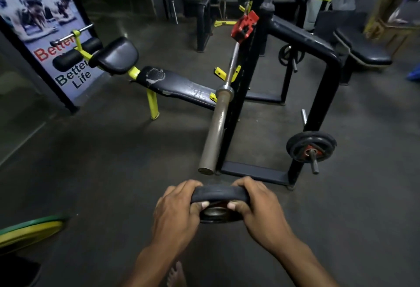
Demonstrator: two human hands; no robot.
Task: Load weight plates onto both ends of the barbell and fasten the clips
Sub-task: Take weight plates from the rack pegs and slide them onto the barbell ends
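We hold a small black weight plate (218, 205) with both hands, and it is just in front of the near end of the barbell (214, 127), a little lower than the tip of the sleeve and not yet touching it. Our left hand (176, 209) grips the left side of the plate, with the fingers over the rim and the thumb under it, and our right hand (256, 205) grips the right side in the same way; the two hands are apart, with the plate between them. The near sleeve of the barbell is bare: we see no plate and no clip on it. Far along the barbell, near its other end, a red clip (245, 28) sits on the bar, but we cannot tell if a plate is behind it there. To the right of the barbell, more plates (311, 146) hang on a peg of the black rack (318, 77). To the left of the barbell stands a black bench (179, 86) with yellow legs. We judge that the near end is still to be loaded: the plate must slide on the sleeve, and after it a clip must be fastened.
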